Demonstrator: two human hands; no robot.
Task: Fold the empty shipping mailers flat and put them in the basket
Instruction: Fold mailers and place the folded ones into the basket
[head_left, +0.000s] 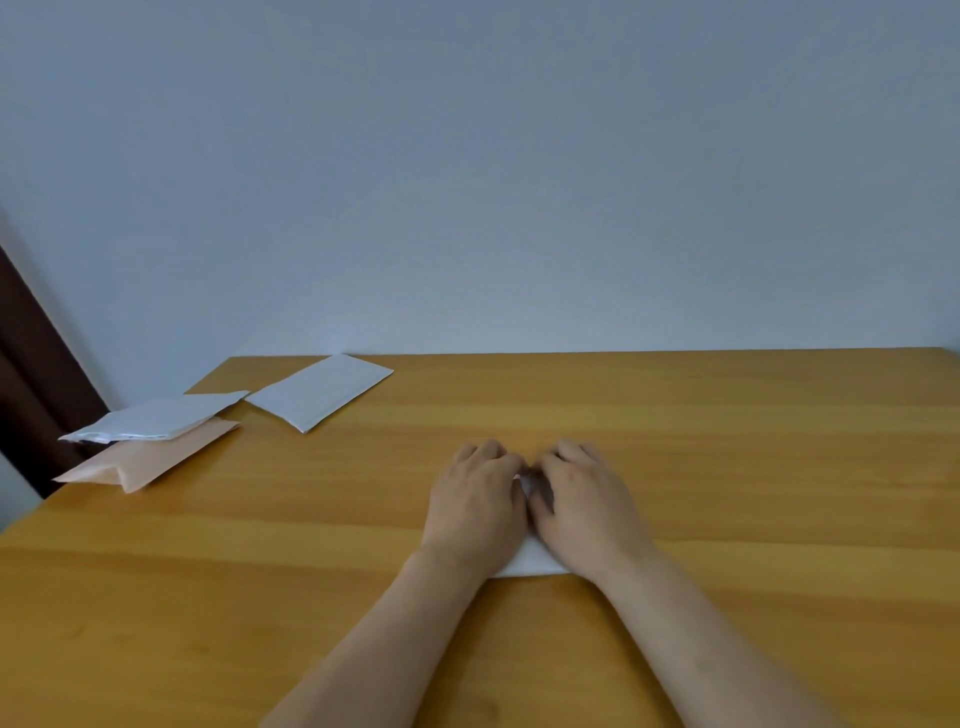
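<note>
A white mailer (531, 562) lies on the wooden table (727, 441) in front of me, almost wholly covered by my hands. My left hand (475, 504) and my right hand (582, 499) press down on it side by side, palms flat, fingertips bent at the far edge. Only a sliver between the hands and the near edge at my wrists show. At the far left lie three more mailers: a white one (319, 391) flat, a crumpled white one (156, 420) on top of a tan one (156, 460). No basket is in view.
The table's left edge runs diagonally past the tan mailer, which overhangs it. A plain wall (519, 182) stands right behind the table's far edge. A dark brown panel (31, 374) stands at the far left.
</note>
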